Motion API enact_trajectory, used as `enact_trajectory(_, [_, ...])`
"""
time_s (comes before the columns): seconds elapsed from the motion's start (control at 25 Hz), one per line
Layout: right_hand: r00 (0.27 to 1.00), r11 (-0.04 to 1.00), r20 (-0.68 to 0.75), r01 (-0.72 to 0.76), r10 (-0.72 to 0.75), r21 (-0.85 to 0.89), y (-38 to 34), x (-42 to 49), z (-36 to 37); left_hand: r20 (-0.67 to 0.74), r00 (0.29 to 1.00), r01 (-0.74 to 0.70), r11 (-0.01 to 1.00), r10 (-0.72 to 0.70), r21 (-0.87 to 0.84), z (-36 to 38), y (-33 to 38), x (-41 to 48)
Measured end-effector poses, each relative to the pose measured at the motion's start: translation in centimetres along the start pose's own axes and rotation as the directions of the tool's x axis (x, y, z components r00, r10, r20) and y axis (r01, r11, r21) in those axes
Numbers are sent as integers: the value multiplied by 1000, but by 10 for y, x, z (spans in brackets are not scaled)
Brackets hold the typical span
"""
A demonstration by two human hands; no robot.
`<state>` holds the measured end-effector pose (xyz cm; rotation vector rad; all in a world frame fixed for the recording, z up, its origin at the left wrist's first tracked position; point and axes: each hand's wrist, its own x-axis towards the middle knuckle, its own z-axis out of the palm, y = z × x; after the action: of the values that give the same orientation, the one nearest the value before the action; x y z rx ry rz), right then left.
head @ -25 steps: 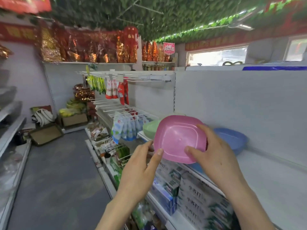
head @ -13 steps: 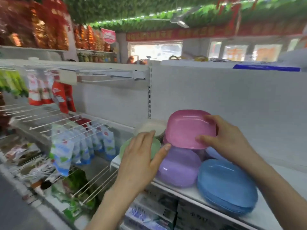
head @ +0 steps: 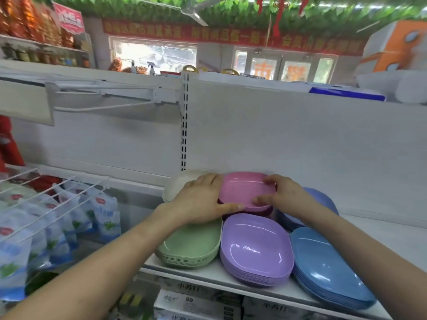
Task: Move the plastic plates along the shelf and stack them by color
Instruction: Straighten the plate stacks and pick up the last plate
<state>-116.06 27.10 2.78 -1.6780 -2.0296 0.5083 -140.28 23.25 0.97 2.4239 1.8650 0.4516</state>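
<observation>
The left hand (head: 203, 199) is curled round the left rim of the pink plate (head: 245, 188), and the right hand (head: 285, 197) is pinched on its right rim, so the plate is held on a darker pile (head: 258, 212) at the back of the shelf (head: 208, 277). Sorted piles are seen around it: cream pile (head: 180, 183), green pile (head: 191, 247), purple pile (head: 256, 249), blue pile (head: 330, 267). The work is judged nearly done: the pink plate is yet to be seated and released, and whether other loose plates remain cannot be told.
</observation>
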Motion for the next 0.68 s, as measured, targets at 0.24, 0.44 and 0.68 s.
enact_trajectory(0.24, [999,994,47,27,-22,-107,1,2,-3,171,985,-47,997,37,57,7,-9,25])
enact_trajectory(0.44, [987,967,157,80,-42,-243,7,0,-6,246,968,-74,993,49,92,7,-10,34])
enact_trajectory(0.68, [974,883,80,224,-210,-413,16,1,-20,278,956,-126,987,94,98,2,-16,41])
